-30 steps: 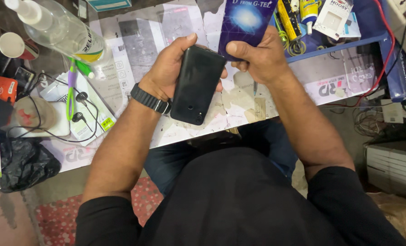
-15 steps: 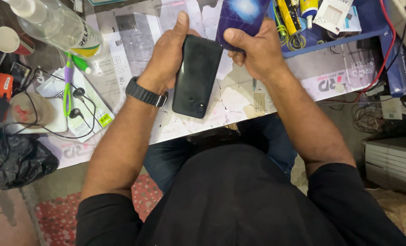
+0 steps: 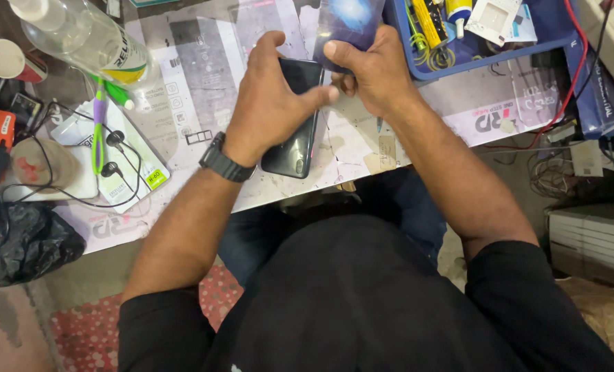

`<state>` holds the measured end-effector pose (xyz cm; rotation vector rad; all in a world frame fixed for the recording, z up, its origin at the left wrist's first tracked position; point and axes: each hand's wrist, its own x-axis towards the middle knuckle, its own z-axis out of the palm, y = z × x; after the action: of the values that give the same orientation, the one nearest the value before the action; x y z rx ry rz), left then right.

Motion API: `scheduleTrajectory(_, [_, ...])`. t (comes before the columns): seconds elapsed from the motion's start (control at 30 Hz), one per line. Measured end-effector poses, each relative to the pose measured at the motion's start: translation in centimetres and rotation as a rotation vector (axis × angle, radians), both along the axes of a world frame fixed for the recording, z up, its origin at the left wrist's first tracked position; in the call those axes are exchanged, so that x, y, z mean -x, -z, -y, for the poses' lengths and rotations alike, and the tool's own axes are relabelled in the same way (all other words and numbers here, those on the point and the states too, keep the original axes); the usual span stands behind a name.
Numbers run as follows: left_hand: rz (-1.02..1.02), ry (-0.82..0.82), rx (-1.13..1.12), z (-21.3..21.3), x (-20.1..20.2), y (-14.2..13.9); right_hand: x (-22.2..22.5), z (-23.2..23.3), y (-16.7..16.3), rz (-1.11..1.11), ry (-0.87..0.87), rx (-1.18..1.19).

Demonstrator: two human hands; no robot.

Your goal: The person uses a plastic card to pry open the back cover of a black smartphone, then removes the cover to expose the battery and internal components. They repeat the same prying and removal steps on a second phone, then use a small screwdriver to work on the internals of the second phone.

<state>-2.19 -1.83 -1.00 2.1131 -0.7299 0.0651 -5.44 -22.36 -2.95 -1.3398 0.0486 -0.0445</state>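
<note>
A glossy black slab phone [image 3: 293, 141] was seen beside a dark blue glossy card with a pale glow [image 3: 352, 21]. Right of the phone, a blue plastic tray [image 3: 458, 65] was seen; left of it, black corded earphones [image 3: 110, 155].

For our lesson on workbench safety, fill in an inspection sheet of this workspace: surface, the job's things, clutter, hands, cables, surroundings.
Surface: table covered with printed paper sheets.
Job's things: black phone, held over the table; blue card-like packet above it.
Clutter: clear plastic bottle, paper cup, green and purple tool, blue tray of small tools, black bag.
Hands: left hand grips the phone; right hand holds the packet.
Cables: black earphones on the left; red wire and tangled wires on the right.
Surroundings: red patterned floor below; grey slatted unit on the right.
</note>
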Motion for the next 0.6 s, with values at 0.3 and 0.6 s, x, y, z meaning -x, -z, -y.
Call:
scheduleTrajectory(0.3, [-0.032,-0.164,-0.607,0.0,4.5,-5.2,-0.2,-0.2,-0.2,-0.063,-0.026,-0.056])
scheduleTrajectory(0.6, [0.083,-0.167,-0.416,-0.2,4.5,-3.0,0.1,0.5,-0.7,-0.006,0.001,-0.053])
